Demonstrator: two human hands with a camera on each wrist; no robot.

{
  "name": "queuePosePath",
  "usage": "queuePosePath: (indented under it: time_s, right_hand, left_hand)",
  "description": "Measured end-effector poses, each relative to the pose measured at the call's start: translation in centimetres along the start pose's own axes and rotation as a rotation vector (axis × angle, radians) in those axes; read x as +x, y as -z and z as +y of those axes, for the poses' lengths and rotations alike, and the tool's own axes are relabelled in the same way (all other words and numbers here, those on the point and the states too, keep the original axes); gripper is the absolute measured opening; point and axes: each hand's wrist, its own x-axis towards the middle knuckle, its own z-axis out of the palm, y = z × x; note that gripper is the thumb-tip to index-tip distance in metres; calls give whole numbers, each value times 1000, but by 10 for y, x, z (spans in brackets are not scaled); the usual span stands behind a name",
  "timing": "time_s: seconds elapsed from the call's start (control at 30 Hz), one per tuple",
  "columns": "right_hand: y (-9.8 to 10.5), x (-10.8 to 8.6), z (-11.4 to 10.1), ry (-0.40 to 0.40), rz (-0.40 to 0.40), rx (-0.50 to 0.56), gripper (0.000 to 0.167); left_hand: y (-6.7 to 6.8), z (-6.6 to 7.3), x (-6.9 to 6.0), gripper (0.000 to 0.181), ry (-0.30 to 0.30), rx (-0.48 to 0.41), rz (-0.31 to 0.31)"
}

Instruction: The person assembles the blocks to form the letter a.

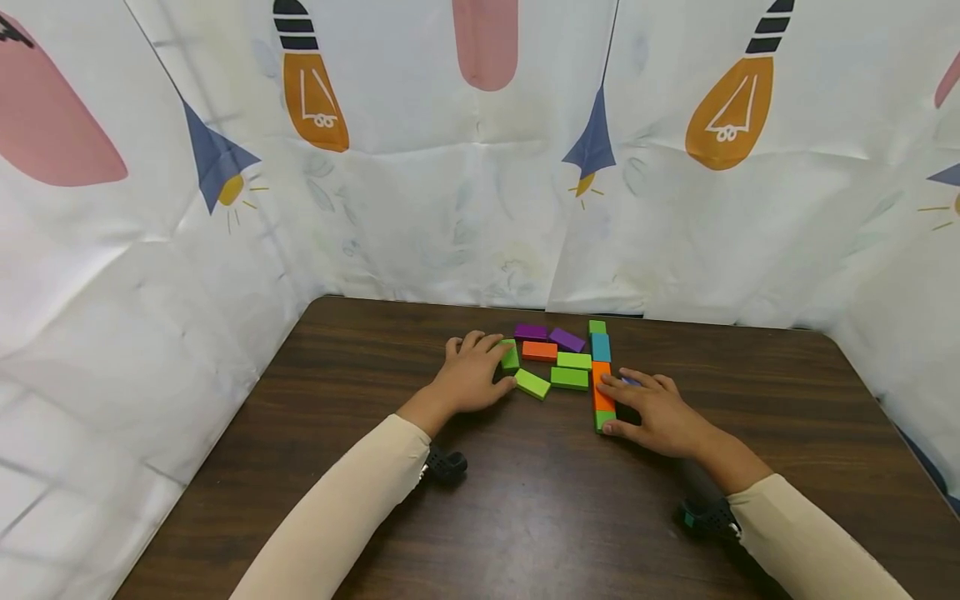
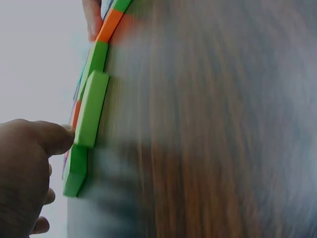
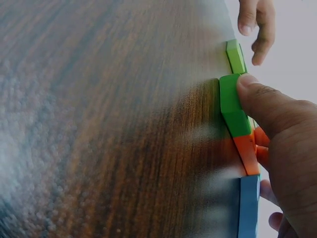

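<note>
My left hand [image 1: 471, 375] lies over the left end of the block group, fingertips at an upright green block [image 1: 510, 357] and thumb beside a tilted light-green block [image 1: 532, 384]. At the column's near end, my right hand [image 1: 651, 410] has its fingers spread over an orange block [image 1: 603, 387]. In the right wrist view its thumb touches a green block [image 3: 233, 101]. A blue block [image 3: 248, 206] lies partly under that hand. The column continues away with a teal block [image 1: 601, 347] and a small green block [image 1: 597, 327].
Between the hands lie two purple blocks [image 1: 531, 332], an orange-red block [image 1: 540, 351] and two green blocks [image 1: 569, 378] on the dark wooden table [image 1: 525, 517]. A printed cloth [image 1: 465, 217] hangs behind the table's far edge.
</note>
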Motion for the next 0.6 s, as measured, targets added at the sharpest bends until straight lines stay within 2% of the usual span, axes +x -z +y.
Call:
queuePosePath:
  time_s: [0.33,0.6]
  right_hand:
    - [5,2,1,-17,-27,-7,74]
    - [5,4,2,-13,-21,-22,74]
  left_hand:
    - [2,-16,1,53,30,-63,-35]
    - [0,-17,5,42,38,-111,3]
